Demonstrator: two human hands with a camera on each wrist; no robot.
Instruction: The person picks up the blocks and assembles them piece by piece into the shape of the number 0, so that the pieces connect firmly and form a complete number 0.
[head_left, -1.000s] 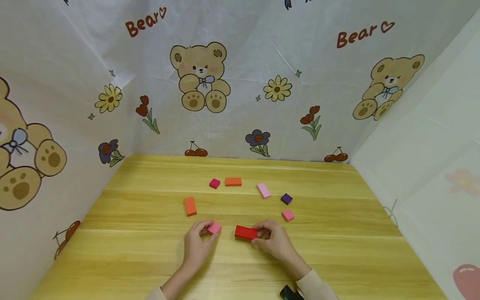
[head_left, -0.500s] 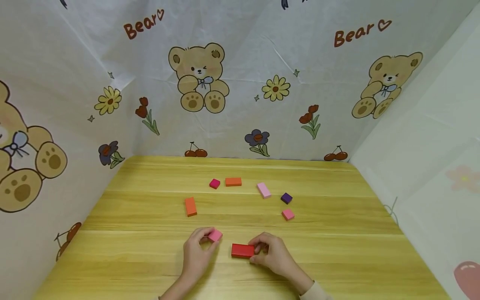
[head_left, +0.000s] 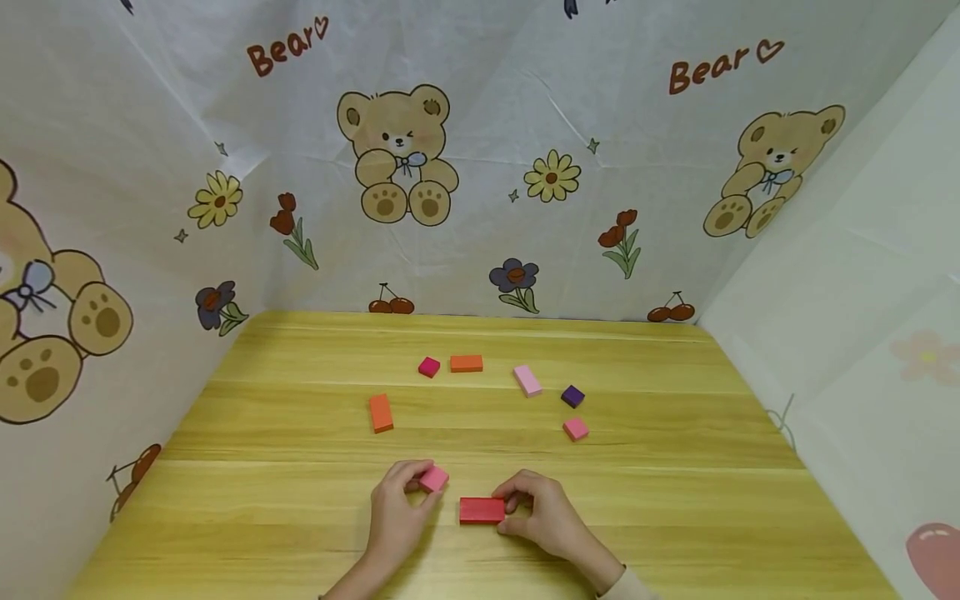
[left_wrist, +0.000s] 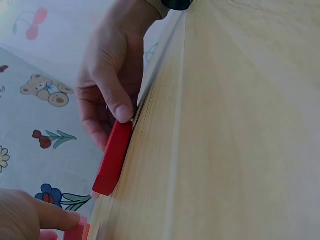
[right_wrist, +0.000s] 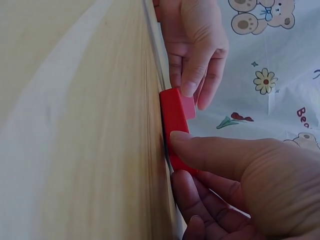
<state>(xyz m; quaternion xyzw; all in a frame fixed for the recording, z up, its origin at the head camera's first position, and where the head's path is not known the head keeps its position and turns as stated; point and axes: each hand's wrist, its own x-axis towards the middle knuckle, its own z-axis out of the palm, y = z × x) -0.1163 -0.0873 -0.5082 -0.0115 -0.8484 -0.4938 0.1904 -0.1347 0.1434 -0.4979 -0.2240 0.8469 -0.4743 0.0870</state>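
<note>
Block, red (head_left: 482,511): showing lower centre
Right hand (head_left: 546,515): gripping its right end
Left hand (head_left: 397,512), opposite: pinching pink block (head_left: 435,478)

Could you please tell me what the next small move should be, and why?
Perhaps the left hand should bring its pink block toward the red block, whose end the right hand grips; the head view shows a gap between the blocks.

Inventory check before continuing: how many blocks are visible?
8. The left hand holds a pink block, the right hand a red block. Clockwise beyond them: orange block, crimson block, another orange block, pale pink block, purple block, second pink block. The hands may hide others.
</note>
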